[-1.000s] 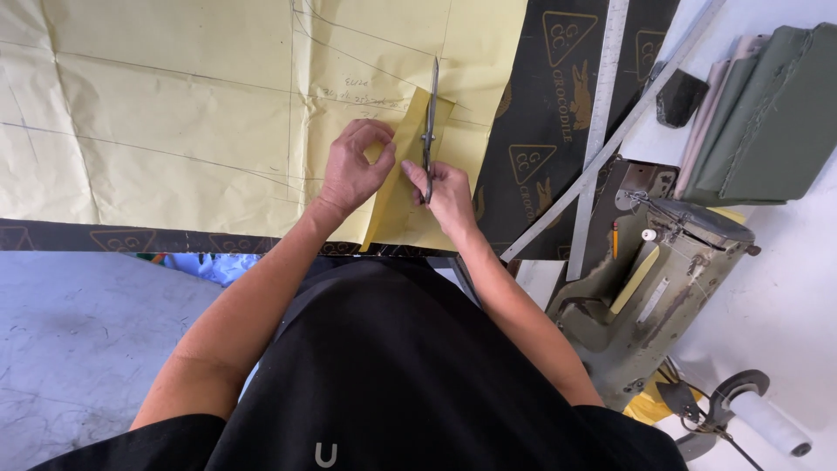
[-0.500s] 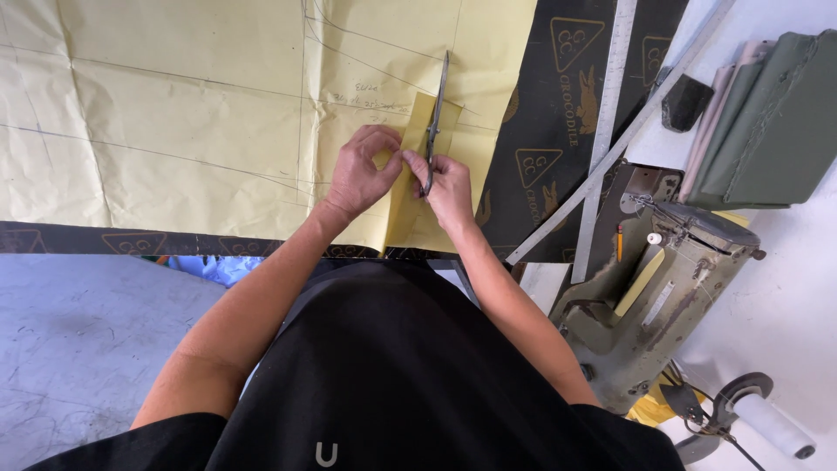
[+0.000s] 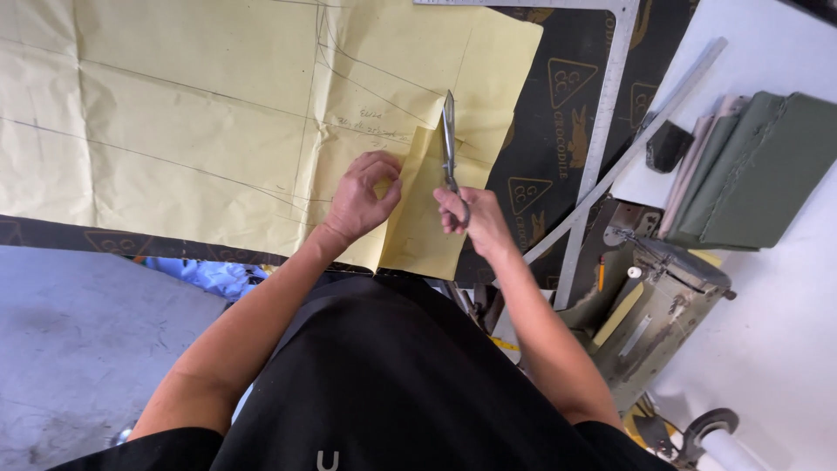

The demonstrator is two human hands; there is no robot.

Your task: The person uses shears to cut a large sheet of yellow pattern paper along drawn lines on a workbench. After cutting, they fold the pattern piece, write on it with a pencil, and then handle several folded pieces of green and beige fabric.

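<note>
Dark cutting surface (image 3: 558, 166) | scissors (image 3: 449, 144) have advanced up yellow pattern paper (image 3: 218, 131) | right hand (image 3: 471, 222) grips handles | left hand (image 3: 362, 199) pinches cut flap.

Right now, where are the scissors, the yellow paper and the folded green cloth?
scissors (image 3: 448, 131), head view, on the blades.
yellow paper (image 3: 174, 122), head view, on a bare flat stretch.
folded green cloth (image 3: 767, 170), head view, on its top fold.

Pattern paper (image 3: 200, 113) is pale yellow with thin pencil lines and fold creases. Under it, the cutting mat (image 3: 545, 148) is black with gold triangle marks. Scissors (image 3: 449, 139) are dull grey steel. Right of the mat, folded fabric (image 3: 758, 174) looks olive green, maybe greyer.
</note>
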